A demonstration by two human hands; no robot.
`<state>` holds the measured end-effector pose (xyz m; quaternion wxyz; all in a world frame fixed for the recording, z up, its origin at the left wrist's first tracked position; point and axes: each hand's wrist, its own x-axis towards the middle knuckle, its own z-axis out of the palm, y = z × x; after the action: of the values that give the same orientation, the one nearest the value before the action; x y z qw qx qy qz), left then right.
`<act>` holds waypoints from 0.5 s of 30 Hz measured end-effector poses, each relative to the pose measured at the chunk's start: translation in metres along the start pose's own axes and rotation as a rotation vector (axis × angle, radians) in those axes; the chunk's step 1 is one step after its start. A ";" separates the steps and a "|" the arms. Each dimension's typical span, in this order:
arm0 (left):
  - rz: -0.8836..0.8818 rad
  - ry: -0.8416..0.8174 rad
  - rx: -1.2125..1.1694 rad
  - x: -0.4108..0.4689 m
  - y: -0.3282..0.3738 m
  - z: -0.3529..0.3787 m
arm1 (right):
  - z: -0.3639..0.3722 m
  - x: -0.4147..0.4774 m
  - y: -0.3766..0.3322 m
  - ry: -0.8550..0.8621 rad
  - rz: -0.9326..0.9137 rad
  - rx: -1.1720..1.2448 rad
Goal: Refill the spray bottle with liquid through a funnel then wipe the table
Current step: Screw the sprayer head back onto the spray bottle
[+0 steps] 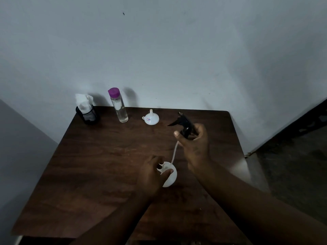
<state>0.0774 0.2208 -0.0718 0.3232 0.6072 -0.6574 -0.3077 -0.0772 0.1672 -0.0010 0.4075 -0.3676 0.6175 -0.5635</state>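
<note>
My left hand (152,174) grips the white spray bottle body (170,175), which stands on the dark wooden table (99,165). Above it, my right hand (194,144) holds the black trigger spray head (184,123), lifted off the bottle. Its thin white dip tube (174,153) still reaches down into the bottle's neck. A small white funnel (151,118) rests upside down at the back of the table. To its left stands a clear bottle of liquid with a purple cap (118,106).
A black mesh holder with white tissue (86,110) stands at the table's back left corner. A pale wall runs behind the table. The floor drops away to the right of the table edge (237,138).
</note>
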 end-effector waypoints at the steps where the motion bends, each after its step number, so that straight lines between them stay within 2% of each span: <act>1: 0.001 0.002 -0.003 0.000 -0.002 0.001 | 0.002 -0.002 0.003 -0.023 -0.010 0.008; 5: -0.072 0.043 -0.035 0.000 -0.002 0.003 | 0.006 -0.009 0.009 -0.160 -0.014 0.016; 10: -0.158 0.064 -0.220 -0.003 -0.005 0.007 | 0.002 -0.025 0.023 -0.307 -0.020 -0.160; 15: -0.214 0.078 -0.282 -0.009 -0.010 0.010 | -0.010 -0.036 0.042 -0.404 -0.038 -0.305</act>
<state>0.0758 0.2288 -0.0858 0.3958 0.6337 -0.5262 -0.4059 -0.0718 0.2081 -0.0391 0.4516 -0.5417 0.5943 -0.3865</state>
